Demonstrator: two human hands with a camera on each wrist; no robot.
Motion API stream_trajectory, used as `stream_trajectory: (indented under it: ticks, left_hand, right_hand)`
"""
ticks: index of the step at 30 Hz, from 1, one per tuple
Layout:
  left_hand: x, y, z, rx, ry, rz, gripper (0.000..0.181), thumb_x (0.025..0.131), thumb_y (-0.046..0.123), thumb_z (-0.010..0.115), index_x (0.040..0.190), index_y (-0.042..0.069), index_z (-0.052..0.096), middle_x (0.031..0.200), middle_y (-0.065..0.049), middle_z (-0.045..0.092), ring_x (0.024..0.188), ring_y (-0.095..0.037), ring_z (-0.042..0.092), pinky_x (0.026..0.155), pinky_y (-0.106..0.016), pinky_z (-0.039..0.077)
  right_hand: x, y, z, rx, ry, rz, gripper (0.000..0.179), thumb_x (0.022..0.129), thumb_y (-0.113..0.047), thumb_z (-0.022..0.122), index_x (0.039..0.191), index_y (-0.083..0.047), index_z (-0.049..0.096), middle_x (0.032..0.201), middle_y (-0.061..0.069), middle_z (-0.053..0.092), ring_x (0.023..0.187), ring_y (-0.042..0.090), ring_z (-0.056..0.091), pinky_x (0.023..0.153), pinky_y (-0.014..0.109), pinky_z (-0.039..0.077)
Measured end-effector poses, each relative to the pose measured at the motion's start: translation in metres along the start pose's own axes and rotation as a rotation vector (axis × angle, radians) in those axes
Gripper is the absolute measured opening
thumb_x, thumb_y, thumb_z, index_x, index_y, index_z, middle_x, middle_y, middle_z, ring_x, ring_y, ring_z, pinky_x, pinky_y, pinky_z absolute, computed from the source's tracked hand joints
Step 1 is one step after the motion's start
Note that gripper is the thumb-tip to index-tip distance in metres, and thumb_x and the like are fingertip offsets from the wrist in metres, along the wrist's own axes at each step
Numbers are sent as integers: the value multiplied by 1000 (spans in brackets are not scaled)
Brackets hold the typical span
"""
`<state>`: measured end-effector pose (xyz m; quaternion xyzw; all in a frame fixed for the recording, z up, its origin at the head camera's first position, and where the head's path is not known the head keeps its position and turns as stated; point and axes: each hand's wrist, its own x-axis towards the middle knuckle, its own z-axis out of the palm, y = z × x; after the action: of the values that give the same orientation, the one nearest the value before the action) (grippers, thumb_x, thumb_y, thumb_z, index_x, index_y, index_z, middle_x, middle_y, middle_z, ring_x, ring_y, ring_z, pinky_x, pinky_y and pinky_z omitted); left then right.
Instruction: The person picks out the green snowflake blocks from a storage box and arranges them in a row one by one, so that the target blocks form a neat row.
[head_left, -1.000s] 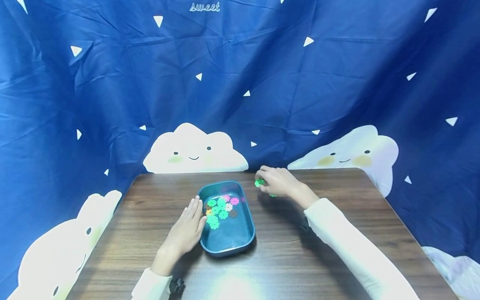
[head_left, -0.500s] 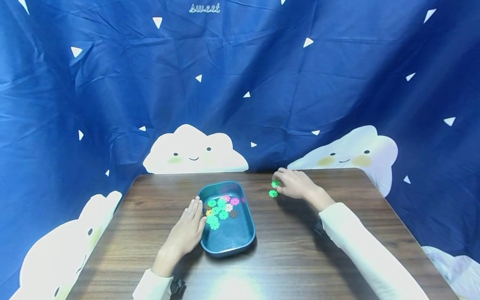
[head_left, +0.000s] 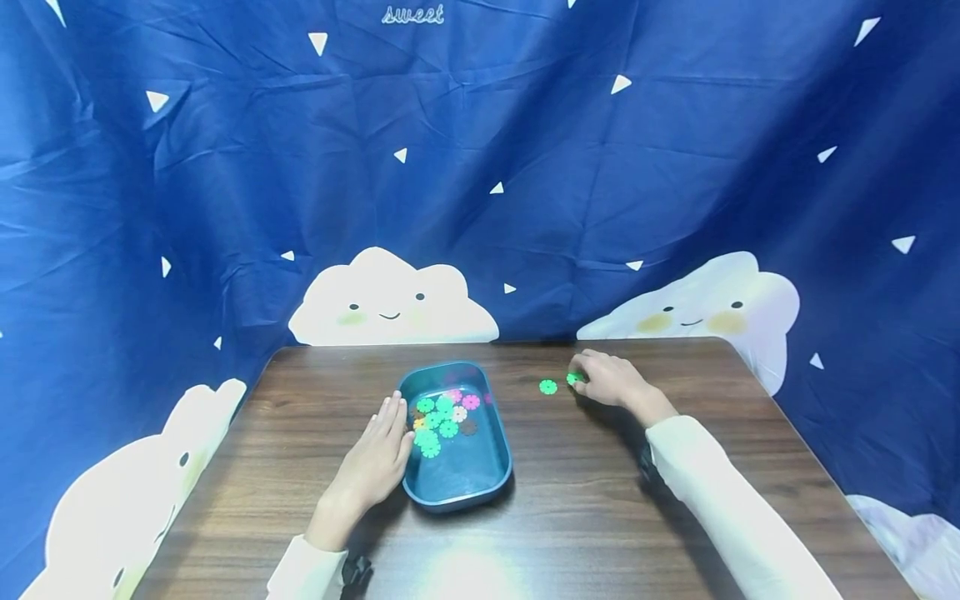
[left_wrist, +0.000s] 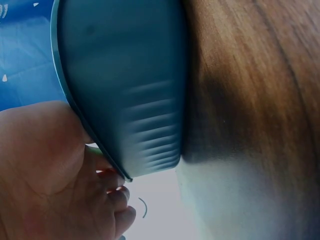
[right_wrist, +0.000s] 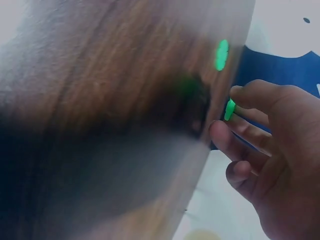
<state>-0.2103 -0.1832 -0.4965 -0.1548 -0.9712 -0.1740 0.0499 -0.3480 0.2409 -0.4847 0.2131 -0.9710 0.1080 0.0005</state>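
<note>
My right hand (head_left: 613, 380) is low over the far side of the table and pinches a green notched, flower-shaped disc (right_wrist: 229, 110) between thumb and fingers. A second green disc (head_left: 548, 387) lies on the wood just left of it. My left hand (head_left: 372, 454) rests along the left rim of a dark teal tray (head_left: 457, 490), its fingers straight in the head view. From the left wrist, the palm touches the rim of the tray's ribbed wall (left_wrist: 150, 125). Inside the tray lie several discs: green ones (head_left: 448, 429), pink ones (head_left: 470, 402), and a few orange, white and brown.
The brown wooden table (head_left: 585, 517) ends at a far edge close behind the right hand. Beyond it hangs a blue curtain (head_left: 480, 150) with white triangles and smiling clouds. Bright glare lies on the near part of the tabletop.
My right hand has moved right with the green disc, past the disc lying on the table, and ends slightly nearer to me. The left hand and the tray have stayed in place.
</note>
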Motion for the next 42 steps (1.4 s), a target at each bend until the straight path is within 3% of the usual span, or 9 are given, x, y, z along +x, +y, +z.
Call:
stream_trajectory:
  ticks: [15, 30, 36, 42]
  left_hand:
    - [3, -1, 3, 7, 5, 6, 60, 115, 23, 45, 161, -12, 31, 173, -28, 26, 162, -44, 27, 131, -59, 28]
    - [1, -1, 1, 1, 2, 1, 60, 115, 23, 45, 161, -13, 31, 173, -28, 25, 162, -44, 26, 131, -59, 28]
    - [-1, -2, 2, -3, 5, -1, 61, 115, 23, 45, 162, -12, 31, 174, -28, 24, 162, -44, 25, 132, -58, 27]
    - [-1, -1, 2, -7, -2, -11, 61, 115, 23, 44, 162, -12, 30, 174, -27, 23, 163, -43, 24, 133, -57, 25]
  right_hand:
    - [-3, 6, 22, -11, 4, 21, 21, 98, -23, 73, 117, -13, 72, 114, 6, 67, 97, 32, 72, 80, 56, 60]
    - [-1, 3, 21, -9, 4, 10, 21, 99, -24, 73, 117, -12, 72, 112, 6, 67, 92, 30, 71, 80, 56, 60]
    - [3, -7, 4, 7, 43, -3, 14, 100, -24, 72, 112, -16, 73, 110, 2, 72, 98, 29, 73, 81, 56, 60]
    - [14, -34, -24, -13, 99, -73, 5, 99, -24, 71, 95, -21, 70, 88, -5, 70, 77, 15, 64, 68, 44, 57]
